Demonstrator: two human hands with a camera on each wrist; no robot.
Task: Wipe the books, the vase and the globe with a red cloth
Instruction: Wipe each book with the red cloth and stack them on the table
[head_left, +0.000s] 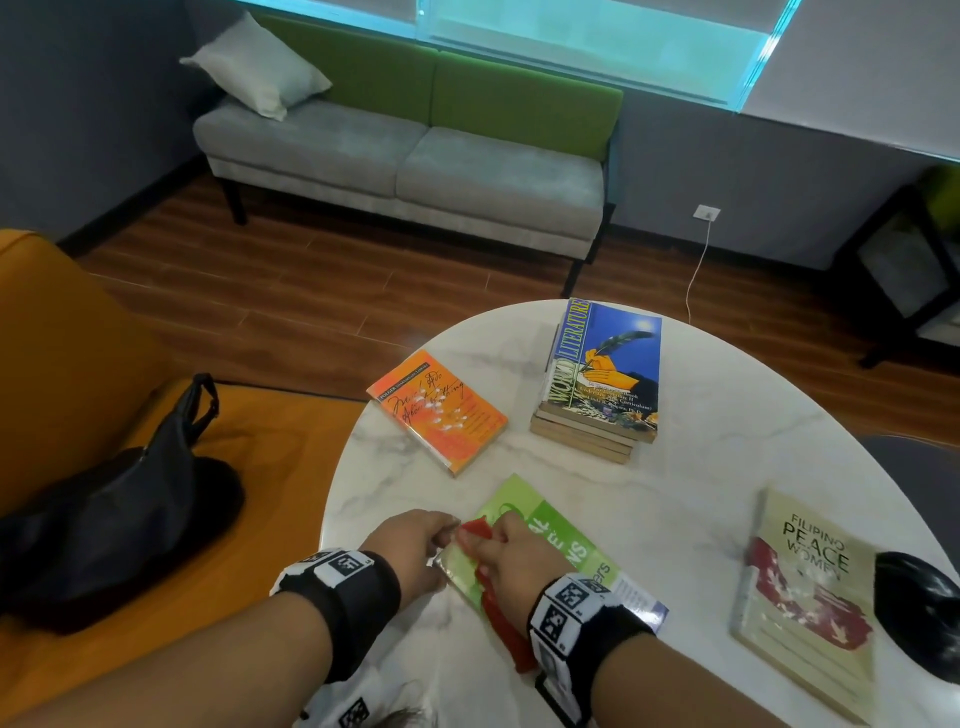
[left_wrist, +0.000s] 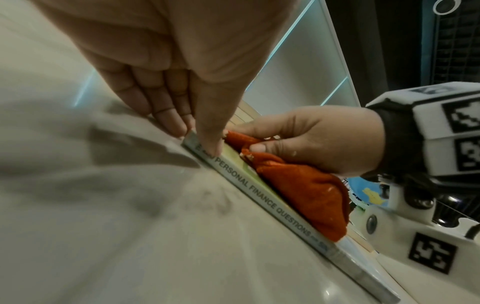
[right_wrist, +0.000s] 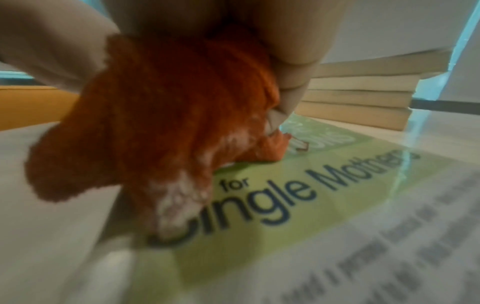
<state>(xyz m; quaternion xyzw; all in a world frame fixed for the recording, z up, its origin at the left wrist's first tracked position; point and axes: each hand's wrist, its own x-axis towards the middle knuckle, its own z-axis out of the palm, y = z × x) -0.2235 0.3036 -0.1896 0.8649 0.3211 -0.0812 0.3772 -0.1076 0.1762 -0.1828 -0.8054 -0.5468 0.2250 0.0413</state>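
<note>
1. While the right hand (head_left: 511, 553) bunches the red cloth (head_left: 501, 618) with curled fingers and presses it on the cover, the green book (head_left: 558, 551) lies flat on the counter (head_left: 691, 499) directly under both hands, at the near edge.
2. The left hand (head_left: 415, 551) sits just left of the right one; in the left wrist view its thumb and fingers (left_wrist: 166, 115) pinch the far corner of the book at the spine, steadying it.
3. The book's long axis runs diagonally, from the far-left corner by the left hand toward the near right, passing beneath the right wrist. A wiping stroke would probably follow that line, and the right hand, already on the cover, is the nearer one for it.
4. Other books wait farther out: an orange book (head_left: 436, 410) beyond the left hand, a stack of books (head_left: 597, 379) straight ahead and well apart, and a pale book (head_left: 805, 592) off to the right, near the counter's edge.
5. Neither vase nor globe shows clearly here; a dark rounded object (head_left: 919, 608) at the right edge is too cut off to identify.
6. On the orange seat to the left rests a black bag (head_left: 119, 499).
</note>
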